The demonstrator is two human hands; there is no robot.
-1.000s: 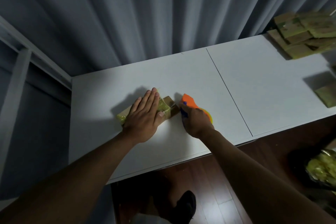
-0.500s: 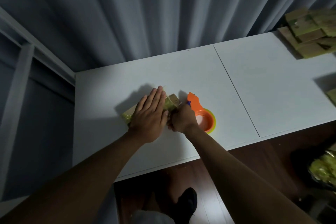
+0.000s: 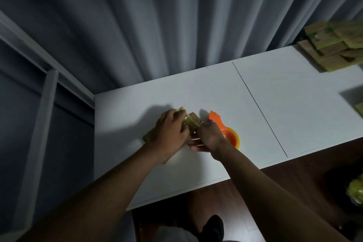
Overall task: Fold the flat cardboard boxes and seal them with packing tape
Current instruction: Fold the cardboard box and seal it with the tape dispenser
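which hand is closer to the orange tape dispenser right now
Right. The right hand sits directly against the orange tape dispenser, overlapping its near side. The left hand lies further left, on the cardboard box.

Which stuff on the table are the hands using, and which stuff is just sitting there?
In use:
small cardboard box, held by the left hand and right hand
orange tape dispenser, beside the right hand

Just lying there:
stack of boxes, far right corner
bag of yellow-green things on the floor
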